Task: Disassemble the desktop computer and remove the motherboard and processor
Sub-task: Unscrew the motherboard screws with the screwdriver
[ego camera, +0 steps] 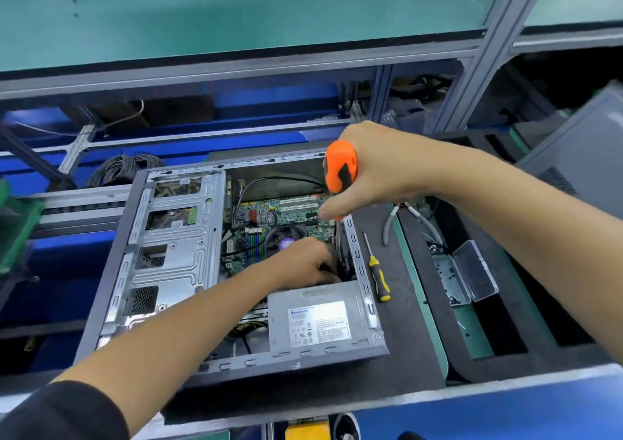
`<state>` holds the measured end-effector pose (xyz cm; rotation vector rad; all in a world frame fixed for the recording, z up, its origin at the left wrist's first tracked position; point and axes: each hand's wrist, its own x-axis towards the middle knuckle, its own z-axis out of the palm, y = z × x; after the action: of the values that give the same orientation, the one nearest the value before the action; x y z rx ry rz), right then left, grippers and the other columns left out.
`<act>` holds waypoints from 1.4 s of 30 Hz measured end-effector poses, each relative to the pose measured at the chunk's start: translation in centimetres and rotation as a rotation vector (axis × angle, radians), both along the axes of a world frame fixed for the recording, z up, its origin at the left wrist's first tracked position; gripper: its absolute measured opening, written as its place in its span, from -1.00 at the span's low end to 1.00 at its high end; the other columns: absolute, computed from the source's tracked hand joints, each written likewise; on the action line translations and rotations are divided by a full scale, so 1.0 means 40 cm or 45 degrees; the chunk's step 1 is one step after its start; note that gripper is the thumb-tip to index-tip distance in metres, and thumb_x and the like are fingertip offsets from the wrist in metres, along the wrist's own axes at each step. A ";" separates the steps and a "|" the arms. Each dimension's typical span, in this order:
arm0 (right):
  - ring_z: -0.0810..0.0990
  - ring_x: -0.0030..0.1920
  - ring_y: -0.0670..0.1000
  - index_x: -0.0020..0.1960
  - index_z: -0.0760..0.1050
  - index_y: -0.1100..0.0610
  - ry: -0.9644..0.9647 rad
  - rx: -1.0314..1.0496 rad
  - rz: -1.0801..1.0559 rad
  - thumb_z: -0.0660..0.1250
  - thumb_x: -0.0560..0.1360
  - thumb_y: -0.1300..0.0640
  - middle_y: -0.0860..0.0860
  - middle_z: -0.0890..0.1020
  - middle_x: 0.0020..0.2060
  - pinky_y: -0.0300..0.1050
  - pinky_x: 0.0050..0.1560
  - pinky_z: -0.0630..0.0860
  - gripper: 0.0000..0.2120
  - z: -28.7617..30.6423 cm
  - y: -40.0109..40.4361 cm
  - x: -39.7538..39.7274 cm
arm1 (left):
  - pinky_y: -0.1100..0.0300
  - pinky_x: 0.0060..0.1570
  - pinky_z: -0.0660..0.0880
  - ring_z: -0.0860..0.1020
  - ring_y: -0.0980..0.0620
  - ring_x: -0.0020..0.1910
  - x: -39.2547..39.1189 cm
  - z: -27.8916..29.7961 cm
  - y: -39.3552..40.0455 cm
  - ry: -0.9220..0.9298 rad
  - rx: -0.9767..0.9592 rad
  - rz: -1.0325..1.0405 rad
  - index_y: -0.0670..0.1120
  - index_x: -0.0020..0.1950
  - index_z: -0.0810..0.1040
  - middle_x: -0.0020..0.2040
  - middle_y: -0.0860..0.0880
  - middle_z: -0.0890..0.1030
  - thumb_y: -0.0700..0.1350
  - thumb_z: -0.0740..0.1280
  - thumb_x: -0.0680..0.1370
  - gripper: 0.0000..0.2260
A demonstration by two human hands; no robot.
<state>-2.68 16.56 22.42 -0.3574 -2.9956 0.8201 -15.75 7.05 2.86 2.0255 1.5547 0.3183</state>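
An open desktop case (141,237) lies on its side on a black mat. Inside it I see the green motherboard (286,213), a round black CPU cooler fan (285,239) and a grey power supply (313,321). My right hand (367,170) grips an orange and black screwdriver (340,166), held upright with its shaft running down by the case's right wall. My left hand (303,264) reaches into the case between the fan and the power supply. Its fingertips are hidden there, so what they touch is unclear.
A yellow and black screwdriver (379,271) lies on the mat (411,321) right of the case. Grey-handled pliers (404,217) and a clear plastic screw box (468,274) sit further right. A coil of black cable (124,168) lies behind the case. A grey panel (580,156) leans at far right.
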 end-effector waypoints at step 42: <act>0.67 -0.40 -0.04 -0.04 0.46 0.11 -0.335 0.366 -0.138 0.24 0.56 -0.13 -0.02 0.64 -0.26 -0.12 -0.25 0.52 -0.72 0.121 -0.102 0.017 | 0.25 -0.25 0.54 0.58 0.08 -0.36 0.106 0.257 -0.078 -0.895 0.189 0.658 -0.31 -0.21 0.58 -0.30 -0.17 0.60 -0.49 0.34 0.45 -0.88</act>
<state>-2.01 12.48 27.25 -0.6552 -3.2321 0.3493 -11.52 3.94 13.15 1.3299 1.5653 1.2230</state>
